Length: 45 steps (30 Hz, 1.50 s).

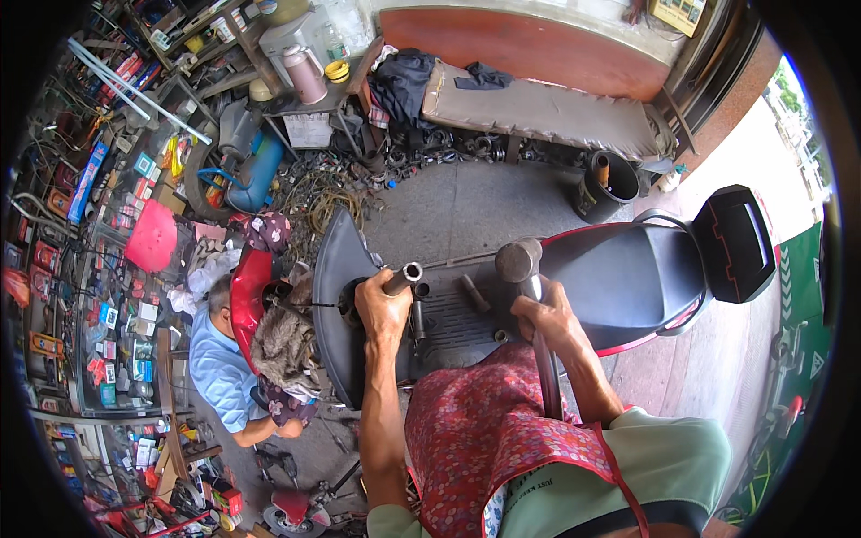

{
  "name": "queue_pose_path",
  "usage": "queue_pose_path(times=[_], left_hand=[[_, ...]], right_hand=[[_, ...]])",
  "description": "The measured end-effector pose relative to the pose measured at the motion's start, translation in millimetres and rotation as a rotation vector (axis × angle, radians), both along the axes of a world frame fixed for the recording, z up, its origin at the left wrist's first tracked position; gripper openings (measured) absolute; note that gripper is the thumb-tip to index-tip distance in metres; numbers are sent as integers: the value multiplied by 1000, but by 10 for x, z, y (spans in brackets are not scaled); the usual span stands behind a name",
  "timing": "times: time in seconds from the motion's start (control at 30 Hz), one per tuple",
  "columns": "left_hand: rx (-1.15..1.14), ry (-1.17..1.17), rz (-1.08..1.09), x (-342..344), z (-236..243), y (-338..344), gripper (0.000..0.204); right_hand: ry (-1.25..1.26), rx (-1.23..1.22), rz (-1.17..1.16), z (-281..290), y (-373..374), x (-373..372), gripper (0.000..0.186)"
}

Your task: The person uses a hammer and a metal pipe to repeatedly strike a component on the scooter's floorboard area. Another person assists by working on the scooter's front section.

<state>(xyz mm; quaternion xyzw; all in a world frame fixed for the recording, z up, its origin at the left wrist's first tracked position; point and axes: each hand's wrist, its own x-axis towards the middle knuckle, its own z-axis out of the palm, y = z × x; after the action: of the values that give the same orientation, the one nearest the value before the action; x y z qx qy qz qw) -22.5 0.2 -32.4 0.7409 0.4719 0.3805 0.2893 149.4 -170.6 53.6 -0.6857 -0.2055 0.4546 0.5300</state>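
My left hand (382, 309) grips an upright metal tube (404, 276) at the scooter's dark front panel (339, 242). My right hand (544, 316) is closed on a hammer (518, 262), its heavy head raised above the scooter's ribbed floorboard (448, 323) and its long shaft pointing down toward my body. On the floorboard lie a short cylinder (475, 292) and small round metal parts (500, 335). The long dark seat (610, 275) extends to the right, with a black rear box (731, 242) at its end.
A co-worker (218, 368) in light blue bends beside the red front body (247, 305) on the left. Cluttered parts shelves (117, 314) line the left side. A padded bench (547, 112), loose parts and a black bucket (607, 202) stand behind. A bright doorway is right.
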Motion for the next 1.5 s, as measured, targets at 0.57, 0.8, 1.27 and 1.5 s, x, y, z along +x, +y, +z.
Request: queue_pose_path(times=[0.57, 0.8, 1.27, 1.5], left_hand=[[-59, -29, 12, -72, -86, 8, 23], [-14, -35, -18, -103, -79, 2, 23], [57, -58, -11, -94, -185, 64, 23], [2, -19, -9, -97, -165, 57, 23]], right_hand=[[-70, -24, 31, 121, 70, -8, 23], [-404, 355, 282, 53, 308, -173, 41], [-510, 368, 362, 821, 346, -128, 40], [-499, 323, 157, 1029, 278, -112, 35]])
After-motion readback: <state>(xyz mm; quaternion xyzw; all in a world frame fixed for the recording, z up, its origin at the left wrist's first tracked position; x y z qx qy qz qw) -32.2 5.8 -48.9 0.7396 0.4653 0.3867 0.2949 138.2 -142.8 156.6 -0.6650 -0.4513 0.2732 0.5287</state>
